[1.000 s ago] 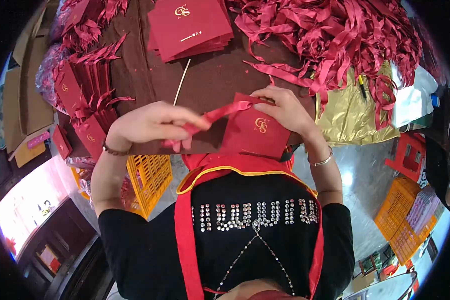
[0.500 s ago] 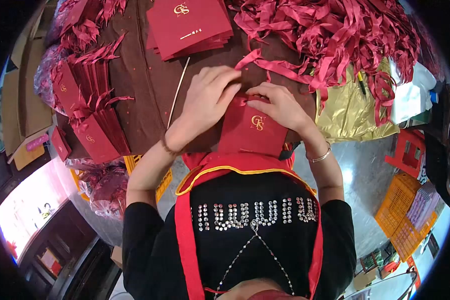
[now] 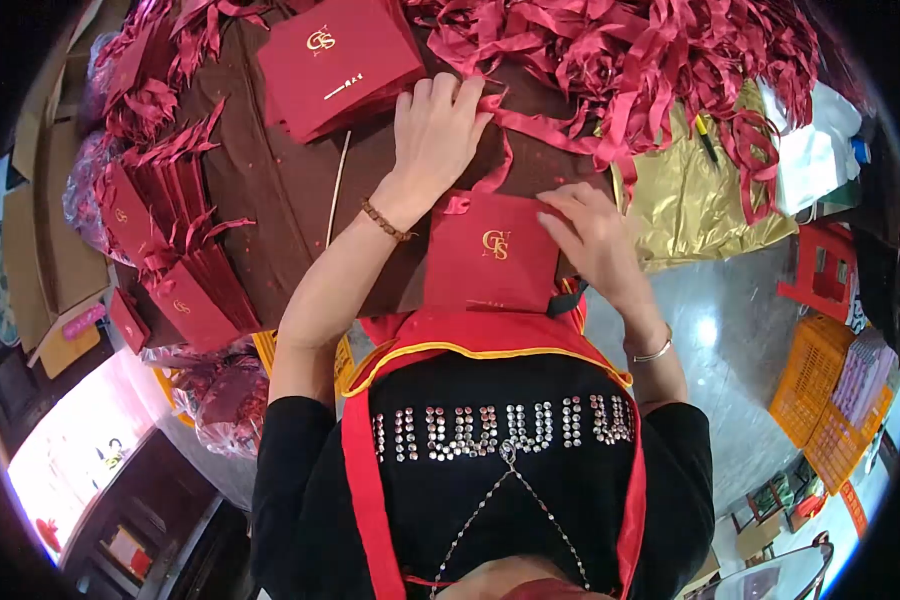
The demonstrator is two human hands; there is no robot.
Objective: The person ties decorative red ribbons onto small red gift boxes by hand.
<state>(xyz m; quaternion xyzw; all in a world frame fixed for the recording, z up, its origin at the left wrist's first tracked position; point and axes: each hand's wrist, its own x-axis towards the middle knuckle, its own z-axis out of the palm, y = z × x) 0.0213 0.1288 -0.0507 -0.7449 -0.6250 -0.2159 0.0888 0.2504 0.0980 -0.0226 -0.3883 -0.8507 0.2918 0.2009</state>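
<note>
A flat red paper gift bag with gold lettering lies at the table's front edge, against my apron. A red ribbon is threaded at its top left and runs upward to the ribbon heap. My left hand is above the bag, its fingers pinched on the ribbon, close to a stack of similar red bags. At the bag's upper right edge is my right hand, with thumb and fingers closed on that edge.
A large tangle of red ribbons covers the back right, with gold foil wrapping below it. Ribboned red bags stand in rows at left. A thin stick lies on the brown cloth. Orange crates are at right.
My left hand has moved up and slightly right, drawing the ribbon away from the bag. My right hand has shifted from the bag's top to its right edge. The view has shifted slightly.
</note>
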